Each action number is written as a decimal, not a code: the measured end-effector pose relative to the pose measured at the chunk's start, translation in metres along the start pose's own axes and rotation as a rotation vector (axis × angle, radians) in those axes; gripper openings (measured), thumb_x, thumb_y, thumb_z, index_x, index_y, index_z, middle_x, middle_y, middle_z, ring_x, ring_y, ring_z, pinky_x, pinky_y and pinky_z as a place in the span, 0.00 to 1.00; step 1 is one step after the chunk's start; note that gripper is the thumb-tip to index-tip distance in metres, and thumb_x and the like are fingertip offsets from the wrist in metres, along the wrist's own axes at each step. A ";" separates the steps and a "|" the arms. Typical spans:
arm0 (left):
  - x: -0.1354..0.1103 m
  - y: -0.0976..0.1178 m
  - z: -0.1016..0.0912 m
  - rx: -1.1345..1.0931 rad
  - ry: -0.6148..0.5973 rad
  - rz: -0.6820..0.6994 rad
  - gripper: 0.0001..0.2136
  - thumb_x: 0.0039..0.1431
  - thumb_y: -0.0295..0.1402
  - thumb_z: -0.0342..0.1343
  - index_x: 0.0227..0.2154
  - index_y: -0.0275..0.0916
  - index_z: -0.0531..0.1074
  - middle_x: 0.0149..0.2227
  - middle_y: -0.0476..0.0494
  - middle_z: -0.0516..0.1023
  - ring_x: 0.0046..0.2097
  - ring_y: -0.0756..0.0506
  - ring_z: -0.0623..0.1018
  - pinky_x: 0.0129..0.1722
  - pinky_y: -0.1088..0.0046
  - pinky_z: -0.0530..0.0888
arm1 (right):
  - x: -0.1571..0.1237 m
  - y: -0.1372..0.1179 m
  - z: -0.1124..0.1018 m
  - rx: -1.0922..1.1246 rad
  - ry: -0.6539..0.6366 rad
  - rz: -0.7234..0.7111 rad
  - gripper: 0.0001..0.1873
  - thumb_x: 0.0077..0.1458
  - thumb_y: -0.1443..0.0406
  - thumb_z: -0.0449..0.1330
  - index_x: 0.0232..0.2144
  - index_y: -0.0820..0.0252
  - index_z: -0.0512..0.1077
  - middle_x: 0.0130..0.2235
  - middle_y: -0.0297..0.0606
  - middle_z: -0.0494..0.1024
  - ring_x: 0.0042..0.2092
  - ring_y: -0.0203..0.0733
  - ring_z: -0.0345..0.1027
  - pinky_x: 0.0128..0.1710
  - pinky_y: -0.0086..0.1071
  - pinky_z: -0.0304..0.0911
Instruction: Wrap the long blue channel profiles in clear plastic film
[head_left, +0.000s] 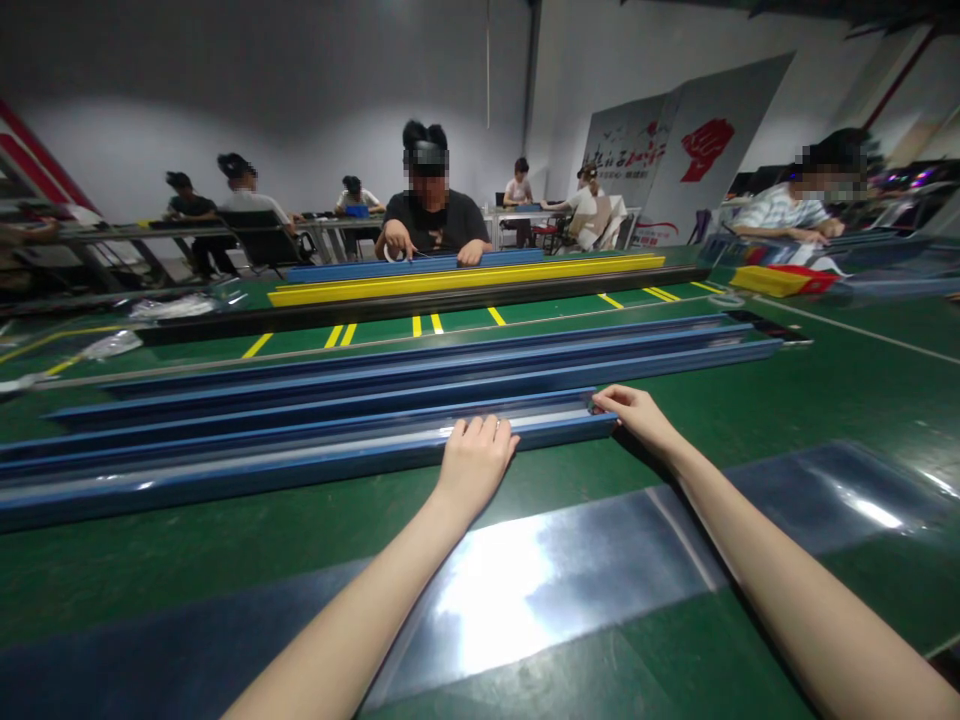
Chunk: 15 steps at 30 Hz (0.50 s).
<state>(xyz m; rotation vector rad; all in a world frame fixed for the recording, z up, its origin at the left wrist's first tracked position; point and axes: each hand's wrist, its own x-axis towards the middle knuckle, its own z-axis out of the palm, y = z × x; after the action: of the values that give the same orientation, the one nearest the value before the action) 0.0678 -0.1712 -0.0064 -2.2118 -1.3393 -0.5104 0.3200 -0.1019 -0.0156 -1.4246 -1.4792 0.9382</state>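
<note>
A long blue channel [300, 468] with raised edges runs from the left edge to the middle of the green table. A pale strip and shiny clear film [420, 436] show inside it. My left hand [480, 458] lies over its near edge, fingers curled down into the trough. At the channel's right end, my right hand [634, 412] pinches with thumb and forefinger; what sits between the tips is too small to make out. Nearer to me, below both forearms, a wide sheet of clear glossy plastic [555, 560] lies flat on the table.
Further blue channels [450, 375] lie just beyond, with a dark phone-like slab [772, 328] at their right end. Past yellow tape marks lie a black strip [420, 305] and a yellow channel [480, 282]. A co-worker [435, 215] sits opposite; a yellow tray [769, 281] stands right.
</note>
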 end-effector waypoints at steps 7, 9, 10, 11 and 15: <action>0.000 0.000 0.001 -0.007 0.015 0.004 0.08 0.59 0.33 0.46 0.31 0.37 0.68 0.29 0.45 0.72 0.32 0.46 0.70 0.31 0.69 0.58 | 0.000 -0.001 -0.001 -0.008 -0.021 0.014 0.16 0.38 0.53 0.58 0.20 0.62 0.66 0.21 0.32 0.67 0.22 0.31 0.56 0.21 0.26 0.50; 0.000 -0.001 0.001 -0.007 0.019 0.003 0.08 0.59 0.33 0.46 0.30 0.37 0.68 0.28 0.45 0.72 0.32 0.46 0.70 0.31 0.69 0.58 | -0.001 -0.001 -0.002 -0.022 -0.023 0.013 0.16 0.37 0.53 0.58 0.20 0.62 0.67 0.21 0.31 0.67 0.22 0.30 0.56 0.21 0.27 0.50; 0.000 -0.001 0.002 -0.007 0.020 0.003 0.08 0.59 0.33 0.46 0.30 0.37 0.68 0.28 0.45 0.72 0.32 0.46 0.70 0.31 0.69 0.58 | -0.001 -0.002 -0.002 -0.025 -0.023 0.012 0.16 0.37 0.53 0.59 0.20 0.62 0.67 0.21 0.31 0.67 0.22 0.30 0.56 0.21 0.27 0.50; 0.000 -0.001 0.002 -0.006 0.022 0.002 0.08 0.59 0.33 0.46 0.30 0.37 0.68 0.28 0.45 0.72 0.31 0.46 0.70 0.31 0.69 0.58 | -0.001 -0.002 -0.002 -0.026 -0.021 0.011 0.16 0.37 0.53 0.59 0.20 0.62 0.67 0.20 0.31 0.67 0.22 0.30 0.56 0.21 0.27 0.50; 0.000 0.000 0.002 -0.009 0.021 0.001 0.08 0.59 0.33 0.46 0.30 0.37 0.67 0.28 0.45 0.72 0.31 0.45 0.70 0.31 0.69 0.58 | 0.000 0.000 -0.001 -0.021 -0.010 0.005 0.16 0.36 0.54 0.59 0.19 0.62 0.66 0.20 0.31 0.66 0.22 0.30 0.55 0.21 0.27 0.49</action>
<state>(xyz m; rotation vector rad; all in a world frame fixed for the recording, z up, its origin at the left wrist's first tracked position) 0.0675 -0.1701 -0.0078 -2.2079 -1.3274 -0.5392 0.3214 -0.1022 -0.0151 -1.4406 -1.4976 0.9369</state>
